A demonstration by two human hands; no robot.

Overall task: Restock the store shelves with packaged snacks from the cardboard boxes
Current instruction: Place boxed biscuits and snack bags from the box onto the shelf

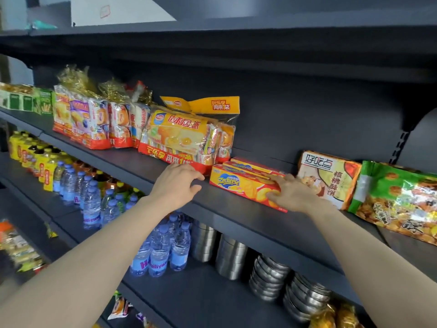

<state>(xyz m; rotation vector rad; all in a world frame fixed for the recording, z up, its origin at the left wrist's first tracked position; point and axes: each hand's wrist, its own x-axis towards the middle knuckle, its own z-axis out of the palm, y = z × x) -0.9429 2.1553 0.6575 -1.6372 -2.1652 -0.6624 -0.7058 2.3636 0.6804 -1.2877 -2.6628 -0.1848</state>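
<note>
Right hand gripping right end of red-and-yellow cardboard cracker box, lying on dark metal shelf; left hand loosely spread, fingertips near large yellow snack bag

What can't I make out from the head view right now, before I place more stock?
- Cardboard boxes: not in the head view at all.
- Zecheese boxes: the rows behind the front one are mostly hidden; right hand covers the front box's right end.
- Green snack bag: cut off by the right edge.
- Packs at lower left: blurred, unreadable.
- Left hand: contact with the shelf edge unclear.
</note>
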